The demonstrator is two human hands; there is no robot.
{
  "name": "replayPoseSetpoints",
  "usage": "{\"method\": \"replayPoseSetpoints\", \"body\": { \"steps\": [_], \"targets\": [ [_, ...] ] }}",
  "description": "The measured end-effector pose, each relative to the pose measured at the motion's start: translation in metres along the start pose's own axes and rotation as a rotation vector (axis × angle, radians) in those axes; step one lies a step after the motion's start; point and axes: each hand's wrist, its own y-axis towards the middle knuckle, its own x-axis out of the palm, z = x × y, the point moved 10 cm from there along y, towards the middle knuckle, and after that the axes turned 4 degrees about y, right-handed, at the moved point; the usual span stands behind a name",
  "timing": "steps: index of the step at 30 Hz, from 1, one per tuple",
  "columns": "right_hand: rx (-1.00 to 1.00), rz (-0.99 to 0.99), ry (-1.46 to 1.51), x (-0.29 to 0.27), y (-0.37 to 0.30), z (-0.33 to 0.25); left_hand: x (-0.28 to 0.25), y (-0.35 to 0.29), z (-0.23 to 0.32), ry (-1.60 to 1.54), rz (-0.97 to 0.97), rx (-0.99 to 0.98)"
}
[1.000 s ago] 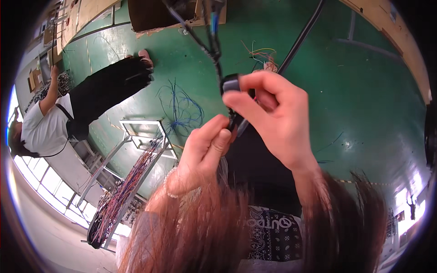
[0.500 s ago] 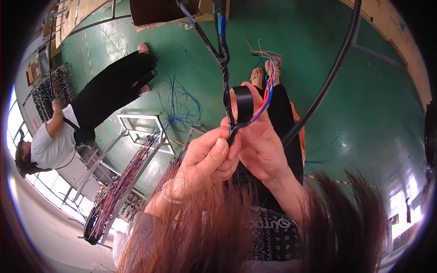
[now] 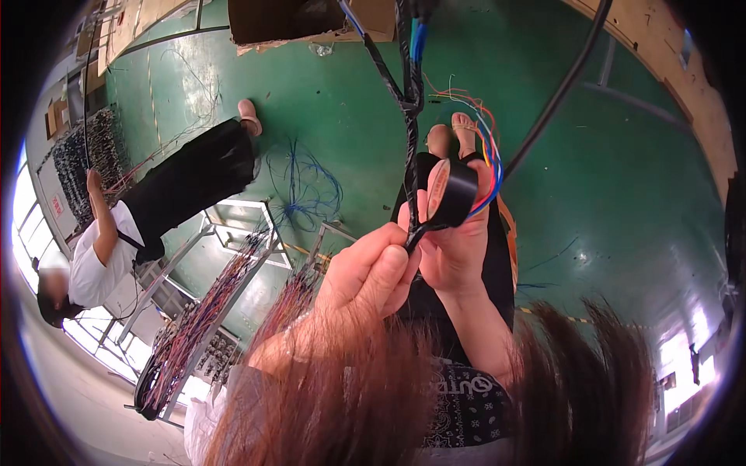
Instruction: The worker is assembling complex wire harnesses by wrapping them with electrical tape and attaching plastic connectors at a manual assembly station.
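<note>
A wire harness (image 3: pixel 412 147) wrapped in black tape hangs down in front of me, with a fork partway up. My left hand (image 3: pixel 361 279) is closed, pinching the harness near its lower end between thumb and fingers. A roll of black electrical tape (image 3: pixel 457 196) sits in my right hand (image 3: pixel 458 260), whose fingers curl around it and are partly hidden behind it. The roll lies close beside the harness, just right of my left fingertips. Loose red, yellow, blue and white wires (image 3: pixel 496 167) bend out from the harness behind the roll and over my right fingers.
At the left a co-worker (image 3: pixel 101 248) in a white top holds a black cable. Metal racks (image 3: pixel 206 334) carry bundles of coloured wires. Blue wire (image 3: pixel 307 190) lies coiled on the green floor, and a cardboard box (image 3: pixel 311 35) stands ahead. A thick black cable (image 3: pixel 556 101) slants across the right.
Both hands and the harness have shifted slightly right. The tape roll has turned and moved right and down with my right hand. The co-worker has changed posture.
</note>
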Motion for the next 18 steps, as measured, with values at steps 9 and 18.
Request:
{"method": "replayPoseSetpoints", "body": {
  "steps": [9, 18],
  "targets": [
    [0.003, -0.047, 0.127, -0.007, -0.004, 0.008, -0.001, 0.000, -0.007, -0.085, -0.026, 0.053],
    [0.095, -0.174, -0.116, -0.003, -0.007, 0.025, 0.003, 0.000, -0.003, -0.070, -0.080, 0.048]
  ]
}}
